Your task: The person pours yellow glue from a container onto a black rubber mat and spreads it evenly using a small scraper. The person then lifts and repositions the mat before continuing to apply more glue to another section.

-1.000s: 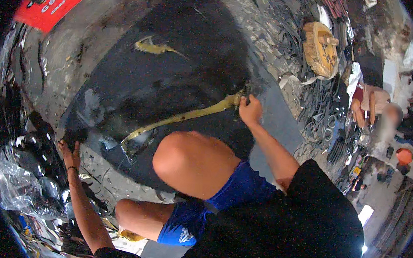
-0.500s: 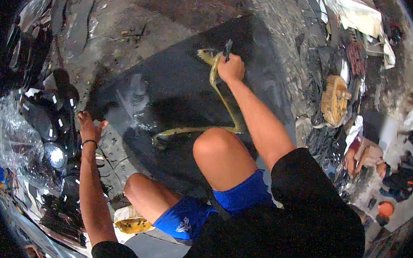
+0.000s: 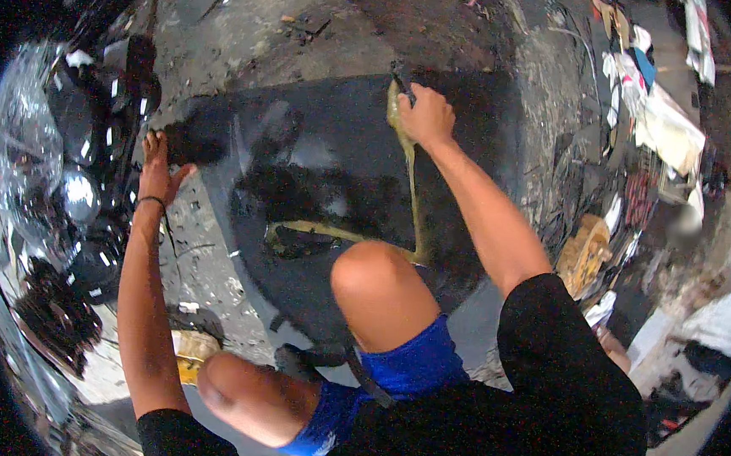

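A large black sheet point(image 3: 330, 124) lies on the ground before my knees. A thick, shiny yellowish strip of glue-like stuff point(image 3: 414, 189) runs down its right part, then bends left to a blunt end. My right hand point(image 3: 431, 114) is closed round a short, dark, thin tool point(image 3: 402, 80) at the top of this strip; its working end is too dark to make out. My left hand point(image 3: 159, 167) is at the sheet's left corner, fingers stretched out and thumb apart. Whether it presses on the sheet, I cannot tell.
Shiny black rounded things and clear plastic wrap point(image 3: 23, 153) crowd the left side. On the right are a round wooden block point(image 3: 584, 253), pale cloths point(image 3: 669, 131) and scattered scraps. A yellow-and-tan container point(image 3: 191, 356) stands by my left knee.
The view has shifted. My right hand has turned the tool, and the wide smear at the top of the strip is now narrower. My left hand stays at the sheet's left corner.
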{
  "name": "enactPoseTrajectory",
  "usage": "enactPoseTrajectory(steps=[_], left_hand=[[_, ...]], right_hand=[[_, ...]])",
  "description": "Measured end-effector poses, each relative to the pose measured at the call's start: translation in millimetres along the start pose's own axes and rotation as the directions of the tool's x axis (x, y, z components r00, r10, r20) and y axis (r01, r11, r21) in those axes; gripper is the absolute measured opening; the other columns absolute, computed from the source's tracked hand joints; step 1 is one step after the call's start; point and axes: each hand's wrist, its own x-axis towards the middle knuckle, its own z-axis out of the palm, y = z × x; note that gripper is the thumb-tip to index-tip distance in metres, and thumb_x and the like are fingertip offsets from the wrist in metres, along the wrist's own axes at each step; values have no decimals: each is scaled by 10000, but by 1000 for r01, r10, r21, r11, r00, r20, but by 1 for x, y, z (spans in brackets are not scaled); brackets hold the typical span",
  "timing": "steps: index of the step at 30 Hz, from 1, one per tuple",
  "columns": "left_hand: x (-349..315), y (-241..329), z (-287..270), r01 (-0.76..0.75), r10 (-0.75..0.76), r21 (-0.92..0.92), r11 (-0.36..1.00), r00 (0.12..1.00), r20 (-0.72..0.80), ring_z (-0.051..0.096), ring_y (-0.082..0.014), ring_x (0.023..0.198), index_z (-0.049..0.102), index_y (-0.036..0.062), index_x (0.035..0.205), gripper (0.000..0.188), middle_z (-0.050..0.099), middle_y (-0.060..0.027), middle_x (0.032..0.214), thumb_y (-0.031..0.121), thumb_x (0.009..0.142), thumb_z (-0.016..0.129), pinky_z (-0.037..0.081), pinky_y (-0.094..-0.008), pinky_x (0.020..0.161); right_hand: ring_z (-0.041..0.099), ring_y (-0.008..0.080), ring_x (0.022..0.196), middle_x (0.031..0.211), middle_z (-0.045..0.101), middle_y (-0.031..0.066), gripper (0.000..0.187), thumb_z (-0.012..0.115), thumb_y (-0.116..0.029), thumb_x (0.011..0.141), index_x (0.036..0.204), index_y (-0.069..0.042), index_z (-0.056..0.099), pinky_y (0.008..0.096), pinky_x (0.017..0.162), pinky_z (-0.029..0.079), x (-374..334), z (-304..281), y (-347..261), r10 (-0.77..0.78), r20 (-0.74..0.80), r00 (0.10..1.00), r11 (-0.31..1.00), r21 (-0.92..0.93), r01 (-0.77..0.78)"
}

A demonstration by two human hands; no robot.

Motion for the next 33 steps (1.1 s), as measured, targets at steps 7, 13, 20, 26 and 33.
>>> enactPoseTrajectory(steps=[7,13,20,26,33], left_hand=[[-8,25,-19,66,-70,-201,977,997,-16,138,-407,1437,215,-11,1463,999,144,-255,1547,344,733,797,247,-420,1160],[-27,24,-22,51,-83,-313,948,992,-92,219,-385,1417,305,-4,1429,733,244,-238,1520,222,843,683,274,-418,1150],[-182,90,-24,-167,-108,-550,818,896,-432,438,-356,1309,589,0,1184,313,537,-198,1313,44,874,580,380,-434,1075],[-268,162,25,-105,-191,-703,703,925,-330,482,-341,1274,611,39,1161,314,577,-162,1266,44,848,628,410,-432,1019],[-312,164,43,86,-358,-730,678,906,-225,518,-345,1224,605,36,1192,313,578,-165,1269,39,879,593,398,-417,1045]], right_hand=[[636,420,867,911,654,222,258,591,-268,859,904,-19,639,533,758,498,-29,47,-97,-209,-22,978,973,98,210],[648,416,895,919,673,216,234,606,-243,841,922,-30,663,516,785,511,-46,65,-193,-268,28,963,956,135,262],[639,414,966,1001,680,216,365,598,-285,849,1146,-81,656,504,857,495,-43,67,-239,-500,119,857,864,15,503],[656,363,927,985,685,144,273,611,-245,841,1083,-126,657,497,772,507,-58,100,-273,-881,236,411,409,-58,911],[551,214,1137,1199,611,-3,400,550,-119,846,1232,-220,591,477,935,403,6,55,-160,-772,626,-112,-201,-73,977]])
